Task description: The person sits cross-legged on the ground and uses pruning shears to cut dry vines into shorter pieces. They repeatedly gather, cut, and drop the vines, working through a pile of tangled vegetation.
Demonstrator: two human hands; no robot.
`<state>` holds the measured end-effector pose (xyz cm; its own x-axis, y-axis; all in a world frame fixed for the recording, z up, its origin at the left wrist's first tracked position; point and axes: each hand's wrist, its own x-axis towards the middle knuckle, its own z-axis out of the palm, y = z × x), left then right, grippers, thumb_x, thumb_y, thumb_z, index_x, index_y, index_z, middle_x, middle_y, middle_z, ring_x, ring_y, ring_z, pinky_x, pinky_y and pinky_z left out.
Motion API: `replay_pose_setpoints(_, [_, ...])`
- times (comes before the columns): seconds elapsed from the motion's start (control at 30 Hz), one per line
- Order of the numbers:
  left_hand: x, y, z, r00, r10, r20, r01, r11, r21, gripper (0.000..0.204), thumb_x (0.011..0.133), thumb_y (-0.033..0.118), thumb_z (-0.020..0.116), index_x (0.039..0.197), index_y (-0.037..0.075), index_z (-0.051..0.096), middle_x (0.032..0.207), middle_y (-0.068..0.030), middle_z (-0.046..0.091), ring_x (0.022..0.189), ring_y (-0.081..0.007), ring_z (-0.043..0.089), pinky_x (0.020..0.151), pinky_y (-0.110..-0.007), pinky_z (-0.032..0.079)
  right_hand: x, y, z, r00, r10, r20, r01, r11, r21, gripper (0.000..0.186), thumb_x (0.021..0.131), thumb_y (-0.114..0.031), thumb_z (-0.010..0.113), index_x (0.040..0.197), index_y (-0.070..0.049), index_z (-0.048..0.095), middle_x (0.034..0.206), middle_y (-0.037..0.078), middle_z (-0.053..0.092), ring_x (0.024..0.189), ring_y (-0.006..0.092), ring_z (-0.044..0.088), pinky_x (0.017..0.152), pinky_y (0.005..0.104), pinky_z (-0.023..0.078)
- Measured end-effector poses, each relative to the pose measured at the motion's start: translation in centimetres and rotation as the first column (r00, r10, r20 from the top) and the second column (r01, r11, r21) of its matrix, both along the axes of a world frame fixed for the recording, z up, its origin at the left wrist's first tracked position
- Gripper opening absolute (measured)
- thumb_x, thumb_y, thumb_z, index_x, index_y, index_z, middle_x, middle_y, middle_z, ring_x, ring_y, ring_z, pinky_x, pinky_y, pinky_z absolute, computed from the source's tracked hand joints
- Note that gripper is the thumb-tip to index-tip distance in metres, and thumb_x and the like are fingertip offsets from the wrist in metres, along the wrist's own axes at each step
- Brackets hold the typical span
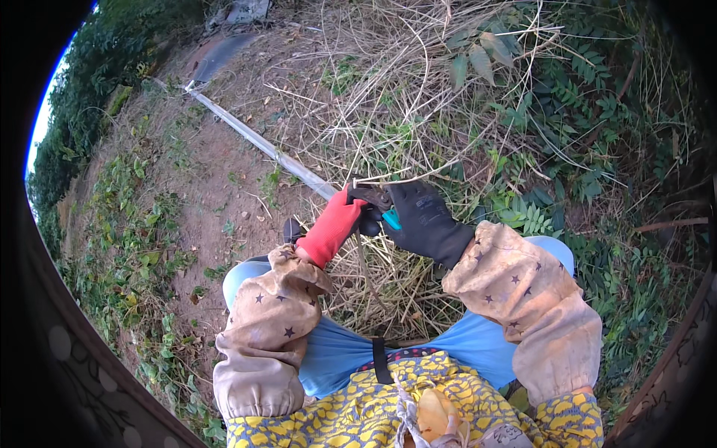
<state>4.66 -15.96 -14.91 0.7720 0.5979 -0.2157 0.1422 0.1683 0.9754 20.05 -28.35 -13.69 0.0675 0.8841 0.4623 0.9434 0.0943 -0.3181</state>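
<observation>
In front of my knees, both gloved hands meet over the dry stalks. My left hand (334, 226), in a red glove with black fingers, is closed round plant matter that looks like a dry stalk (365, 265), which hangs below it. A black glove covers my right hand (423, 220). Its fingers are wrapped round a small tool with a teal handle (391, 219); the tool's working end cannot be made out. Between the hands sits a dark brown clump (373, 196), its kind unclear. Across the top of both hands runs a pale stalk (407, 180).
A long pale pole (258, 140) slants over bare soil from the far left toward my hands. Tangled dry stalks (373, 104) lie ahead. Green leafy plants (538, 216) grow on the right, low vines (142, 254) on the left. A dark flat sheet (222, 57) lies far off.
</observation>
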Motion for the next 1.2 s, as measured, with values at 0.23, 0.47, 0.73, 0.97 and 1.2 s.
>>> replay_pose_setpoints(0.23, [0.2, -1.6, 2.0, 0.975, -0.146, -0.170, 0.150, 0.989, 0.010, 0.019, 0.098, 0.005, 0.047, 0.105, 0.001, 0.064, 0.093, -0.0111, 0.068, 0.074, -0.0156, 0.067, 0.065, -0.030, 0.055, -0.1, -0.9, 0.7, 0.999, 0.047, 0.001, -0.047, 0.997, 0.061, 0.050, 0.067, -0.026, 0.078, 0.104, -0.003, 0.054, 0.098, 0.019, 0.061, 0.089, 0.0350, 0.062, 0.074, 0.0464, 0.048])
replay_pose_setpoints(0.47, [0.1, -1.4, 0.4, 0.987, -0.097, -0.128, 0.114, 0.985, 0.129, 0.020, 0.100, 0.010, 0.048, 0.106, -0.001, 0.063, 0.084, -0.0066, 0.068, 0.067, -0.0150, 0.066, 0.057, -0.029, 0.052, 0.0, -0.4, -0.4, 0.989, 0.063, -0.132, -0.078, 0.990, -0.114, 0.047, 0.077, -0.031, 0.073, 0.106, -0.001, 0.051, 0.085, 0.019, 0.064, 0.072, 0.0370, 0.066, 0.064, 0.0465, 0.052])
replay_pose_setpoints(0.73, [-0.1, -1.7, 1.1, 0.987, -0.088, -0.135, 0.084, 0.996, -0.031, 0.020, 0.100, 0.013, 0.050, 0.105, 0.000, 0.064, 0.083, -0.0066, 0.068, 0.065, -0.0157, 0.066, 0.058, -0.029, 0.053, 0.1, -0.5, -1.1, 0.985, 0.079, -0.155, -0.099, 0.987, -0.128, 0.043, 0.082, -0.034, 0.070, 0.102, -0.001, 0.052, 0.083, 0.019, 0.066, 0.074, 0.0357, 0.068, 0.065, 0.0459, 0.053])
replay_pose_setpoints(0.97, [-0.7, 0.2, -1.2, 0.992, -0.033, -0.121, 0.024, 0.997, -0.075, 0.027, 0.103, 0.017, 0.044, 0.124, 0.003, 0.053, 0.088, -0.0116, 0.068, 0.073, -0.0219, 0.070, 0.068, -0.037, 0.061, 0.1, -1.0, -0.9, 0.993, 0.049, -0.105, -0.059, 0.994, -0.091, 0.039, 0.085, -0.035, 0.066, 0.098, -0.003, 0.051, 0.069, 0.016, 0.065, 0.064, 0.0358, 0.066, 0.059, 0.0464, 0.052])
replay_pose_setpoints(1.2, [-2.0, 3.3, -4.0, 0.930, 0.282, -0.236, -0.211, 0.935, 0.286, 0.029, 0.101, 0.022, 0.049, 0.125, 0.007, 0.052, 0.078, -0.0100, 0.070, 0.062, -0.0181, 0.068, 0.056, -0.031, 0.054, 4.0, -1.2, 2.5, 0.826, -0.128, -0.550, 0.178, 0.983, 0.038, 0.034, 0.090, -0.033, 0.065, 0.105, -0.005, 0.052, 0.079, 0.013, 0.061, 0.067, 0.0278, 0.064, 0.061, 0.0417, 0.050])
